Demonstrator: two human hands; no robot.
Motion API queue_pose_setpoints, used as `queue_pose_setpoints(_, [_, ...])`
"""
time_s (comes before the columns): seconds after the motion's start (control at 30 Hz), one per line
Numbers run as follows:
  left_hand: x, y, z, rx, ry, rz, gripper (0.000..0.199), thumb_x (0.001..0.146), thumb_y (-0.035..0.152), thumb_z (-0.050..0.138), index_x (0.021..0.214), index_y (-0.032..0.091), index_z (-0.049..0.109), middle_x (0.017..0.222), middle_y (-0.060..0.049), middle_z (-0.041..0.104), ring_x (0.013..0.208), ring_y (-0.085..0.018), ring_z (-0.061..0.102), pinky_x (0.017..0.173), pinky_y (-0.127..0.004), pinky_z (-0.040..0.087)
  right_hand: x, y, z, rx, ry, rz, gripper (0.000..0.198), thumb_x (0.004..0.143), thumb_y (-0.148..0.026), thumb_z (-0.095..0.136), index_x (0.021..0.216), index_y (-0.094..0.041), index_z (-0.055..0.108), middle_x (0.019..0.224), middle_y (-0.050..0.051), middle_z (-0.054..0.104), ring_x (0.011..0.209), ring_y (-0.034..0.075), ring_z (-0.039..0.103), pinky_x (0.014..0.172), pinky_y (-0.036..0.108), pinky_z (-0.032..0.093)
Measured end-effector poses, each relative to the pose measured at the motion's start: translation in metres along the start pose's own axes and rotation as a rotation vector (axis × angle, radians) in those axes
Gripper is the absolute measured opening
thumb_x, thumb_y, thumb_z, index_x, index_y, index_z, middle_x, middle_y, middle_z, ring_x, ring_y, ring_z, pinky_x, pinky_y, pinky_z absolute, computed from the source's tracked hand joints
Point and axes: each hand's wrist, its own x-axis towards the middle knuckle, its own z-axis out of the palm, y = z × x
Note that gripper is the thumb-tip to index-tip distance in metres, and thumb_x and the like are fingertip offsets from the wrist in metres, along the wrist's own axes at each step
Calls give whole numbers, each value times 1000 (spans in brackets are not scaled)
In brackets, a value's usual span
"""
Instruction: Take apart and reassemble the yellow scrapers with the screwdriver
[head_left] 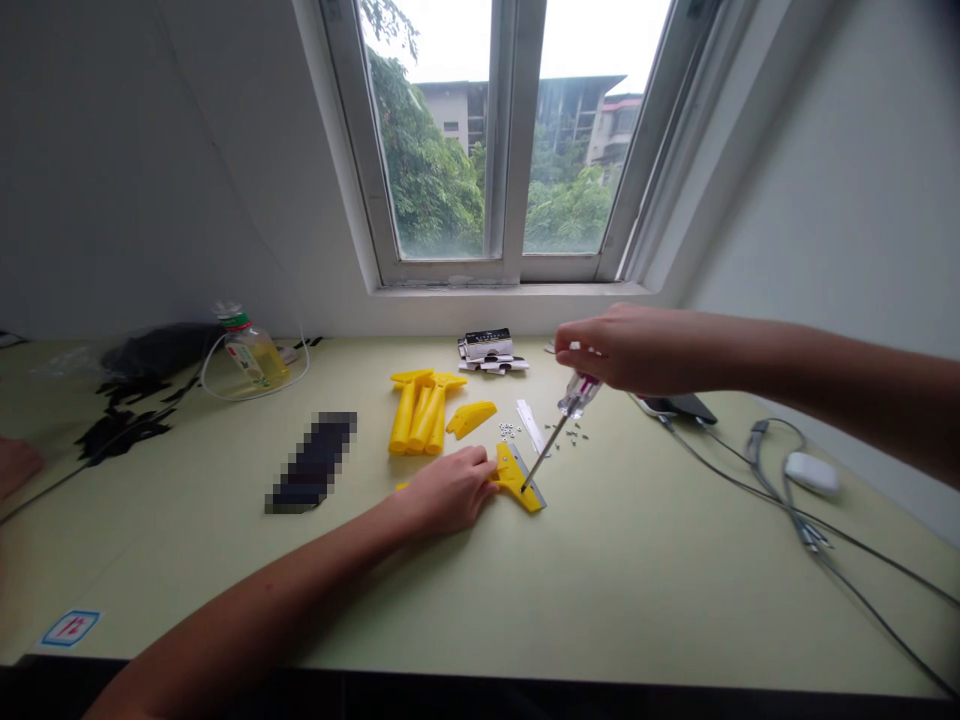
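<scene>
My left hand point(452, 488) is closed round the handle of a yellow scraper point(513, 470) with a metal blade along its wide end, holding it down on the table. My right hand point(611, 345) grips the clear handle of a screwdriver point(576, 395) from above. The screwdriver slants down to the left, and its tip meets the scraper's head near the blade. Beyond the scraper lie a yellow cover piece point(471, 419), a loose metal blade point(531, 424), small nuts point(509, 431) and several screws point(574, 436). Further yellow scraper handles point(421, 415) lie together to the left.
Small black-and-white boxes point(487, 348) are stacked below the window. On the left are a bottle of yellow liquid point(253, 355), a blurred-out dark object point(313, 465) and another person's hand point(19, 466). Grey cables point(757, 490) and a white case point(812, 473) lie on the right.
</scene>
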Motion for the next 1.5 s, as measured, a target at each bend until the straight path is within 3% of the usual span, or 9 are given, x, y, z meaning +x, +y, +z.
queue_pose_setpoints(0.13, [2, 0, -3, 17, -5, 2, 23, 98, 32, 43, 95, 17, 60, 99, -7, 60, 81, -16, 59, 70, -28, 48, -2, -1, -2, 215, 9, -182, 26, 80, -27, 56, 104, -24, 65, 102, 5, 70, 84, 19, 63, 68, 31, 49])
queue_pose_setpoints(0.23, [2, 0, -3, 39, 4, 5, 23, 98, 31, 42, 97, 17, 61, 99, -7, 59, 81, -17, 59, 71, -29, 48, -3, -8, 1, 385, 58, -197, 27, 79, -32, 60, 103, -22, 64, 104, 5, 69, 91, 19, 64, 76, 33, 52])
queue_pose_setpoints(0.4, [1, -2, -3, 43, -21, -14, 25, 98, 32, 41, 98, 17, 60, 99, -8, 59, 83, -17, 59, 73, -29, 48, 3, -14, 22, 624, 126, -133, 39, 81, -45, 61, 110, -20, 58, 104, 8, 69, 87, 18, 65, 69, 32, 53])
queue_pose_setpoints(0.5, [-1, -3, -4, 47, -29, -18, 24, 98, 33, 41, 97, 17, 60, 99, -7, 59, 82, -17, 59, 73, -29, 48, 5, -5, 28, 479, 250, 4, 47, 83, -54, 57, 116, -21, 55, 98, 9, 71, 77, 19, 65, 64, 31, 49])
queue_pose_setpoints(0.6, [-2, -4, -3, 47, -24, -17, 23, 98, 33, 42, 96, 18, 60, 100, -7, 59, 83, -17, 60, 72, -28, 48, 4, 8, 22, 193, 198, 167, 49, 82, -64, 52, 102, -21, 64, 76, 7, 72, 63, 21, 62, 57, 31, 44])
queue_pose_setpoints(0.8, [-4, -10, -2, 43, -10, -6, 26, 99, 34, 39, 94, 17, 60, 99, -7, 59, 80, -17, 59, 69, -27, 48, -7, 13, 8, 310, 92, -17, 48, 77, -61, 61, 100, -20, 68, 88, 6, 73, 75, 21, 65, 63, 32, 47])
queue_pose_setpoints(1.13, [-10, -16, -1, 43, 9, -1, 25, 98, 34, 39, 97, 18, 58, 99, -7, 59, 78, -17, 59, 67, -27, 48, -16, 46, 32, 668, 553, -22, 34, 85, -53, 59, 95, -21, 62, 88, 8, 68, 84, 22, 66, 79, 39, 53])
queue_pose_setpoints(1.23, [-11, -18, -1, 29, 12, 0, 27, 98, 34, 38, 101, 18, 59, 101, -7, 60, 80, -17, 60, 69, -28, 48, -9, 59, 44, 796, 672, -24, 30, 84, -53, 61, 94, -25, 62, 82, 6, 67, 78, 22, 67, 73, 39, 56])
queue_pose_setpoints(1.5, [-12, -17, -3, 17, 10, 30, 27, 98, 36, 40, 95, 19, 61, 97, -6, 60, 77, -17, 60, 69, -27, 48, 21, 70, 68, 1024, 727, -47, 36, 77, -57, 68, 82, -22, 60, 69, 3, 65, 64, 19, 67, 57, 33, 58])
